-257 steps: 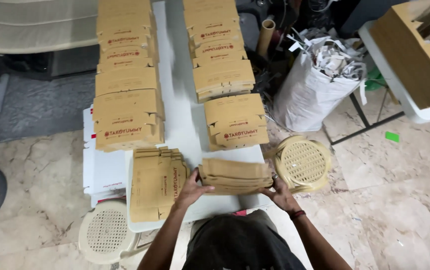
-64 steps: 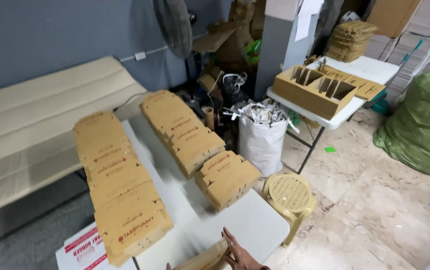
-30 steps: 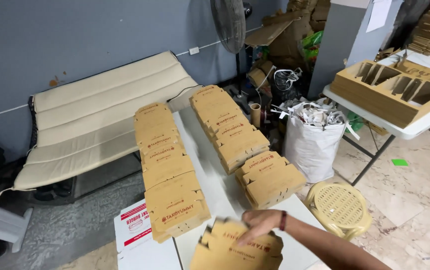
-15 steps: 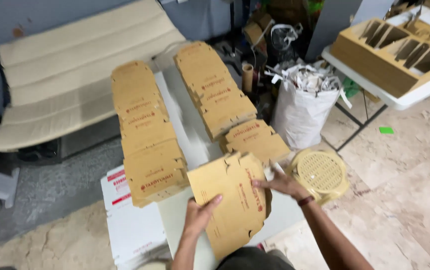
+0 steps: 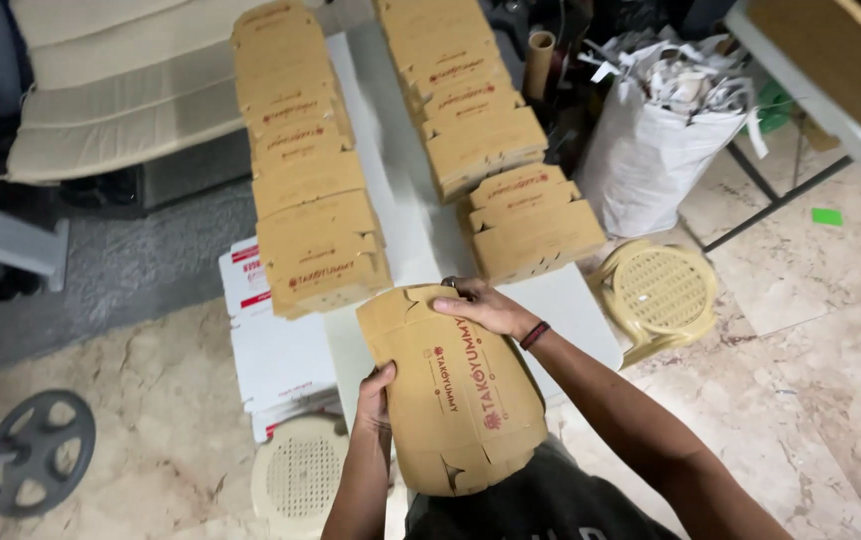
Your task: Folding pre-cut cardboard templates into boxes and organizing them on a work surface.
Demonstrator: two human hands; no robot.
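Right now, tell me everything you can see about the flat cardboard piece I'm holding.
The flat cardboard blank is brown, die-cut with rounded corners, notches and slits at its edges, and red printing down its middle. It is unfolded and held over the white table, slightly curved. The left hand grips its left edge; the right hand rests on its top edge.

A flat brown cardboard box blank (image 5: pixel 460 390) is held just above the near end of the white surface (image 5: pixel 570 300), tilted with its long axis running away from the person. Its face carries red printing along the middle, its corners are rounded, and small notches cut its near and far edges. The left hand (image 5: pixel 375 395) grips its left edge; the right hand (image 5: pixel 485 308) rests on its far end.
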